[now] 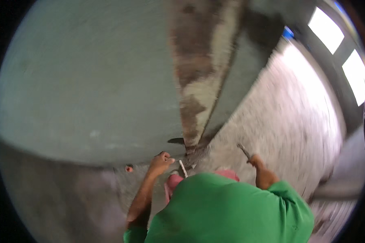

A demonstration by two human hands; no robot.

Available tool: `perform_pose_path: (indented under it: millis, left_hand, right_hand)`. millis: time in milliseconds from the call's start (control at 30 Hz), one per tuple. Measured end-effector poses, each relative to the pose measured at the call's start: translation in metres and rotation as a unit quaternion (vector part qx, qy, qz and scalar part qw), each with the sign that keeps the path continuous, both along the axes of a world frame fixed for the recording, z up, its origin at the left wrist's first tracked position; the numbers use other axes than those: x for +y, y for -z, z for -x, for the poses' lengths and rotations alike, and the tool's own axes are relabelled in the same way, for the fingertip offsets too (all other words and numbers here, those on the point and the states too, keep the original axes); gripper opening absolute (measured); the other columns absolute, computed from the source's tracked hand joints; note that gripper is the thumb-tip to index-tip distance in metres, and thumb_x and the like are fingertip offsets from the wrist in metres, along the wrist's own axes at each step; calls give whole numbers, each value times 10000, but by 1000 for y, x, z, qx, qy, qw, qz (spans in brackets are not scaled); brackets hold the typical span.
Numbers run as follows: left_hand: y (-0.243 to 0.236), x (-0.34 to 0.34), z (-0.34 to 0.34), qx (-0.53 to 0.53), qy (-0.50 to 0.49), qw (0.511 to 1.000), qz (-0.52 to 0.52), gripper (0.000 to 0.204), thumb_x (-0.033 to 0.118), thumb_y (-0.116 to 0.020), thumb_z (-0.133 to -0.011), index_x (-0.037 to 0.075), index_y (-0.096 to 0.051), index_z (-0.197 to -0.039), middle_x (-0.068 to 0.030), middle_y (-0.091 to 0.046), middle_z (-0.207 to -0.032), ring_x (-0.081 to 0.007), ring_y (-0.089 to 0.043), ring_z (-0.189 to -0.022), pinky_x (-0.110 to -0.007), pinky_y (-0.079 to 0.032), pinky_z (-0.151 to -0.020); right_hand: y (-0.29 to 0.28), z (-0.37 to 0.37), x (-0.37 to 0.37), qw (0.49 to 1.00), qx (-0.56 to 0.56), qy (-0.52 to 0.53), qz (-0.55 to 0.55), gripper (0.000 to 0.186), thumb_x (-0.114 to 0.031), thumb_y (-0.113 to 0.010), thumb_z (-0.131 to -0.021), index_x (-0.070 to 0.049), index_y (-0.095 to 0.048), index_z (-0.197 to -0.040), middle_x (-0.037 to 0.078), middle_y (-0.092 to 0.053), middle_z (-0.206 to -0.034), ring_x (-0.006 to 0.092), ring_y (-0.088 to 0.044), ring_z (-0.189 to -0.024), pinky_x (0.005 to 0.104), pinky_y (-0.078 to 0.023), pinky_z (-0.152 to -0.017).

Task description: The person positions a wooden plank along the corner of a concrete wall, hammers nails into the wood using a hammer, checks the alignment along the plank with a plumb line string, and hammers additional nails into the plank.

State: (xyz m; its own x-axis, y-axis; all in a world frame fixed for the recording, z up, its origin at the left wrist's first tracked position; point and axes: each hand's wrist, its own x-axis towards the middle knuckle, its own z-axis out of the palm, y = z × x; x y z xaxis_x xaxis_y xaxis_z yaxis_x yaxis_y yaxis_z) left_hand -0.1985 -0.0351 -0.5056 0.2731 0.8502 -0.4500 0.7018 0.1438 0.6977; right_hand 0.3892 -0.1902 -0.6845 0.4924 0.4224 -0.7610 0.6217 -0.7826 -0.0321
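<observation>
Tool (pixel 243 151) in right hand (pixel 255 160), indistinct

The wall (pixel 89 81) is plain grey-green; the strip (pixel 192 52) is blotched dark brown and cream. The shirt (pixel 231 210) is solid bright green, the trousers (pixel 173 182) pink. The tool (pixel 243 150) is dull grey-brown, the stick (pixel 183 168) white. The floor (pixel 288 121) is pale pinkish grey, the 2 windows (pixel 326 30) glaring white, and 1 scrap (pixel 129 168) orange-red.

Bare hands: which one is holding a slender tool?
The bare right hand: a slender dark tool juts from it, while the bare left hand shows none.
</observation>
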Motion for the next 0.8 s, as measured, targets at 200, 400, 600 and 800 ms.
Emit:
perform_pose_path:
  millis: [200,400,600,800]
  left_hand:
    - [-23,43,-12,18,203,979,3,430,247,-724,-833,-10,-645,-1169,-178,-726,-1035,-313,-707,-956,-398,-537,-879]
    - [37,55,21,72,243,955,155,423,142,-618,-842,-23,-608,-1231,-166,-719,-1125,-211,-658,-854,-355,-529,-735]
    - [52,3,34,108,159,924,330,384,115,-585,-868,-14,-597,-1230,-130,-727,-1000,-114,-574,-624,-278,-437,-489]
    - [49,0,-16,108,175,951,230,409,191,-666,-908,-29,-592,-1244,-92,-684,-921,-103,-555,-632,-277,-441,-517]
  right_hand:
    - [-50,151,-59,994,66,82,21,442,-372,-872,-732,-4,-783,-961,173,-745,-827,271,-716,-714,424,-582,-692]
    - [-33,259,-161,968,81,237,28,471,-363,-873,-698,-30,-780,-1018,173,-761,-1032,320,-730,-988,423,-566,-865]
    - [17,339,-235,893,204,398,58,447,-365,-865,-729,56,-730,-794,175,-677,-677,276,-660,-576,430,-561,-578]
    - [28,392,-295,850,243,465,45,353,-275,-848,-754,39,-688,-733,141,-660,-654,247,-630,-562,420,-542,-549]
